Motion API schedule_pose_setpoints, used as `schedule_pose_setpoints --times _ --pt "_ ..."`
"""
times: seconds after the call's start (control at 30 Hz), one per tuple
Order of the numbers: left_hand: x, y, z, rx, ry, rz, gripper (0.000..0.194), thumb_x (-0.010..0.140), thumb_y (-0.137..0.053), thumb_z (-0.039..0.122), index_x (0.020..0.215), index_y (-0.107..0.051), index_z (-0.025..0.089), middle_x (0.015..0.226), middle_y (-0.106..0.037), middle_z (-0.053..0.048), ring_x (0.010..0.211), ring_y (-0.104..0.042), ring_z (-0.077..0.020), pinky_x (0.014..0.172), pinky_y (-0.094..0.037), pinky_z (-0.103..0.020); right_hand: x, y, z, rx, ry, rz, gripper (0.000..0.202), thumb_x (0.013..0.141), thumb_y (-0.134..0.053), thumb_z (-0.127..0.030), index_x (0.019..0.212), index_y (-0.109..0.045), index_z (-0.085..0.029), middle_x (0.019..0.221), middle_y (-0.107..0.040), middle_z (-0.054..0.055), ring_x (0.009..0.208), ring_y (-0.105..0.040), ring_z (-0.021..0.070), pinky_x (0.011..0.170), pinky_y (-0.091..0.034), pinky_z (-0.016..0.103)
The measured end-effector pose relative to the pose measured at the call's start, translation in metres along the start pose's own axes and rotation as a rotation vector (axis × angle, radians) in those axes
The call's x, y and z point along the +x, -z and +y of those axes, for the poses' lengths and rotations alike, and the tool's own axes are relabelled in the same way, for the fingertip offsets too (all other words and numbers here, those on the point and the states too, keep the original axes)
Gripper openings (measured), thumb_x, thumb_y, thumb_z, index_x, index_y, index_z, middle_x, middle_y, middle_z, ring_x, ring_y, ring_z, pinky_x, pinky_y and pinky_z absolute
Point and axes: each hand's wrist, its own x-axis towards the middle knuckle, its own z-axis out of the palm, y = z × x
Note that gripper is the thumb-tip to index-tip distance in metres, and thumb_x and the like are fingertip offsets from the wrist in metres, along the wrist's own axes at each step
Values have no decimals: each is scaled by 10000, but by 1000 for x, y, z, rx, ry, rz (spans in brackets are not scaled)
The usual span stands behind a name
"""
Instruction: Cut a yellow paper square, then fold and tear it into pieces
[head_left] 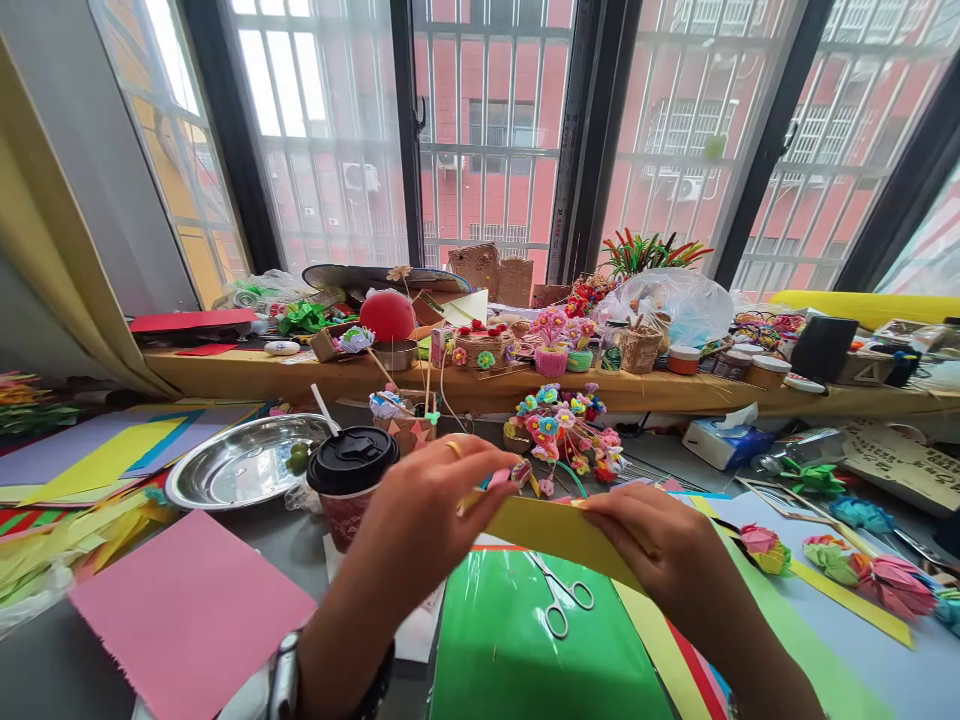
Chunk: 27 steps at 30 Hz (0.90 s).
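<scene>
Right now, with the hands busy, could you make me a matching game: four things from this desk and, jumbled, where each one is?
1. Scissors
2. Pink sheet
3. Yellow strip
4. Round red object

A. In the right hand
B. Up by the window
C. On the green sheet
D. Left of the lidded cup

Pairs: 1-C, 2-D, 3-A, 4-B

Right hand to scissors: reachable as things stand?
Probably yes, once freed: the scissors lie in plain view on the green sheet, but the right hand holds the yellow strip.
</scene>
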Motion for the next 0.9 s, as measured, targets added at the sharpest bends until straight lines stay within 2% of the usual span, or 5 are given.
schedule_pose_setpoints --times 0.17,0.47,0.73,0.83,0.9 --pt "5 -16 22 1 -55 -232 158 807 -486 242 806 -644 235 726 -656 9 662 -600 -140 592 -431 -238 1 -3 -11 88 52 -3 197 825 -448 -210 852 -643 -226 725 -654 25 659 -591 164 587 -453 261" --pt "1 -2 5 76 32 -227 155 806 -484 224 764 -633 229 740 -661 27 685 -600 -139 617 -408 -234 0 4 9 -79 -42 27 234 823 -426 -237 856 -654 -196 827 -698 46 749 -641 197 639 -501 300" --pt "-1 2 1 99 109 -258 160 794 -486 227 769 -644 238 732 -668 21 697 -602 -151 622 -410 -243 -1 9 28 -400 -211 304 363 831 -359 -342 805 -661 -141 782 -703 113 684 -644 275 594 -487 398" --pt "1 -4 6 100 97 -295 174 795 -476 203 774 -645 239 740 -669 21 695 -599 -155 609 -399 -251 0 7 18 -282 -224 340 296 821 -407 -319 848 -642 -141 830 -691 108 743 -633 262 664 -480 402" --pt "2 -8 11 79 68 -317 184 800 -466 198 782 -643 242 746 -666 23 687 -598 -153 589 -390 -249 2 3 7 -105 -107 207 218 808 -456 -306 845 -631 -182 846 -693 67 809 -623 233 825 -419 437"
